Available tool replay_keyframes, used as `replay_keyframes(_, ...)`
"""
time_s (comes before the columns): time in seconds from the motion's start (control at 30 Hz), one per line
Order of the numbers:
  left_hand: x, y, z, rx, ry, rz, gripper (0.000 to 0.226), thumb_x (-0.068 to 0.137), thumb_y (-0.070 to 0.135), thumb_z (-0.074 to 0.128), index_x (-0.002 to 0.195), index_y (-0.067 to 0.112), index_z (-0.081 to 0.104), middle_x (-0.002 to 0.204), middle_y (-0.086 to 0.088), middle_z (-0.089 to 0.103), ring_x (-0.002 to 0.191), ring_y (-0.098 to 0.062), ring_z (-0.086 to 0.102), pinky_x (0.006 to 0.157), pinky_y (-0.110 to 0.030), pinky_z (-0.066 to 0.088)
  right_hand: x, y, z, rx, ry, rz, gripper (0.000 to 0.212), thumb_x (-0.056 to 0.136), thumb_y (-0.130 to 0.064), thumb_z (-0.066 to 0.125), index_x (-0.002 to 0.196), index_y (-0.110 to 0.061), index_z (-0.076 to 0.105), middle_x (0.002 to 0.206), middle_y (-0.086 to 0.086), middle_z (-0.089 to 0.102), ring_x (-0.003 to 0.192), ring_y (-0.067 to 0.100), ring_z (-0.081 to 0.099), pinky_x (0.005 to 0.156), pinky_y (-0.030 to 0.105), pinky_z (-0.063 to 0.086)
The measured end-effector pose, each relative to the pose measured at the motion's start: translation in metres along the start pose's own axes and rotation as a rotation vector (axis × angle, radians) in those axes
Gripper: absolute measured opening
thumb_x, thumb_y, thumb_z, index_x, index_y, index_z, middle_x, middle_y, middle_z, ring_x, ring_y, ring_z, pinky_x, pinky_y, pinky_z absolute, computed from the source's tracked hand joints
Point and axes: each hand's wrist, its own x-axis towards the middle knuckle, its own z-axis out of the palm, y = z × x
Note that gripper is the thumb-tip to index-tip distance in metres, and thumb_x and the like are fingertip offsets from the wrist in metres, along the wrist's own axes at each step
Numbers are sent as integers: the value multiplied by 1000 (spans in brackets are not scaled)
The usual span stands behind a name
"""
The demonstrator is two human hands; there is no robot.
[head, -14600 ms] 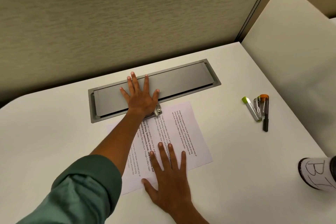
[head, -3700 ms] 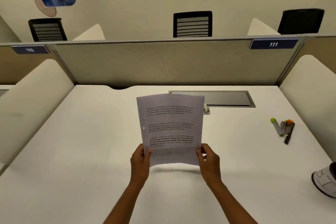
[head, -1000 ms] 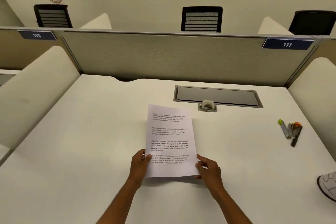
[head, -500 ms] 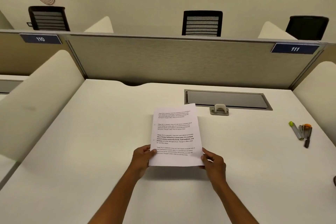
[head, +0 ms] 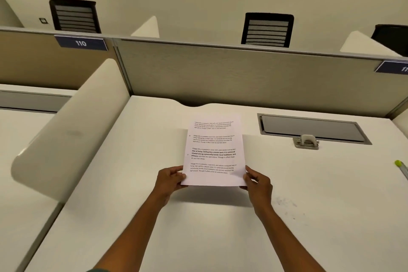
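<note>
While the printed sheet [head: 213, 150] stands lifted above the white desk [head: 198, 227] at the frame's centre, the left hand [head: 169, 181] pinches its lower left corner and the right hand [head: 257, 183] pinches its lower right. A small metal punch, seemingly, [head: 306, 141] sits right of centre beside the grey hatch [head: 313, 128].

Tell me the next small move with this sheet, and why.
Probably lower the sheet flat onto the desk: the left hand and right hand pinch its bottom corners, and its shadow shows it lifted.
</note>
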Motion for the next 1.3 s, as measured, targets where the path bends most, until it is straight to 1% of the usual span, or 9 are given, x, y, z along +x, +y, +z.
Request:
replay_keyframes(0.1, 6, 6, -26, 8, 44, 19, 38, 89, -8, 57, 126, -2, 60, 106, -23, 72, 94, -33, 68, 88, -47, 57, 0, -8, 29, 27, -22, -15, 37, 92, -3, 61, 128, -10, 61, 107, 2, 65, 94, 29, 69, 61, 16, 58)
replay_keyframes(0.27, 23, 23, -89, 40, 140, 46, 34, 89, -6, 57, 122, 1, 64, 100, -18, 72, 87, -27, 66, 73, -35, 58, 3, -22, 103, 50, -96, -21, 35, 91, -3, 60, 126, -9, 63, 102, 1, 65, 95, 28, 68, 59, 17, 58)
replay_keyframes(0.6, 78, 46, -174, 178, 340, 56, 33, 87, -3, 60, 119, 3, 67, 101, -18, 73, 88, -26, 66, 69, -32, 53, 20, -38, 215, 20, -160, 3, 35, 92, -1, 58, 126, -9, 63, 103, 7, 67, 82, 17, 64, 59, 15, 57)
replay_keyframes(0.8, 121, 53, -202, 260, 426, 48, 32, 86, 0, 61, 116, 7, 69, 101, -16, 73, 92, -29, 67, 80, -39, 56, 43, -44, 264, -46, -166, 17, 36, 91, -1, 57, 126, -9, 63, 101, 7, 66, 76, 11, 59, 75, 38, 62)
replay_keyframes(1.03, 154, 64, -207, 485, 629, 98, 31, 85, -4, 58, 113, 1, 69, 107, -19, 71, 91, -25, 64, 83, -27, 46, 63, -52, 307, -138, -202, 5, 35, 89, -7, 59, 124, -12, 65, 98, 2, 69, 87, 15, 61, 91, 38, 55)
replay_keyframes(1.13, 164, 67, -209, 607, 672, 135, 31, 85, -9, 53, 112, -6, 67, 108, -23, 69, 97, -36, 65, 82, -30, 46, 65, -57, 323, -154, -216, 4, 31, 86, -6, 58, 114, -12, 71, 76, -11, 64, 79, 13, 59, 82, 31, 54)
replay_keyframes(1.2, 169, 69, -209, 732, 668, 169, 22, 83, -12, 47, 93, -9, 66, 88, -24, 67, 79, -43, 59, 65, -35, 46, 66, -58, 332, -177, -239, 6, 23, 83, -5, 55, 96, -9, 73, 64, -8, 56, 70, 16, 52, 69, 28, 49)
replay_keyframes(1.23, 171, 69, -209, 802, 667, 187, 19, 81, -13, 44, 80, -5, 61, 76, -19, 61, 69, -40, 53, 57, -34, 40, 66, -58, 336, -198, -254, 5, 19, 82, -5, 53, 90, -5, 70, 62, -3, 52, 67, 17, 47, 64, 26, 43)
replay_keyframes(1.3, 176, 71, -209, 879, 677, 215, 21, 79, -14, 43, 76, 1, 58, 73, -17, 58, 67, -32, 50, 60, -32, 35, 67, -59, 343, -228, -270, 8, 16, 81, -6, 52, 87, 0, 66, 65, 4, 49, 66, 18, 43, 63, 25, 38)
